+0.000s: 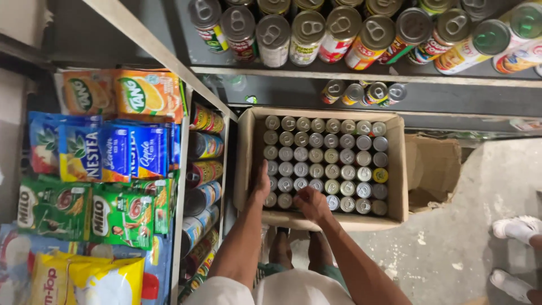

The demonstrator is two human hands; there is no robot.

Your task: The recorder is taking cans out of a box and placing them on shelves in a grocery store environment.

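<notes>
Head view: a cardboard box [395, 169] sits at centre frame on the concrete floor [480, 226], packed with rows of small cans [316, 155] standing upright, lids up. The left hand [261, 183] rests on the box's left inner edge at lower centre, fingers loosely spread and flat, holding nothing, steadying the wall. The right hand [311, 203] is at the near row of cans, fingers curled down over one or two lids; whether a can is actually gripped cannot be told from this angle.

Upper frame: a metal shelf [339, 70] carries larger ring-pull cans [307, 36] lying tilted. Left of frame: powdered drink packets [113, 147] in orange, blue and green, with a column of cans lying on their sides [204, 169] beside them. Another person's white shoes [516, 229] show at lower right.

Judgement: cans are tightly nested, so lifting straight up by the rim, with the box braced, would avoid disturbing neighbours.
</notes>
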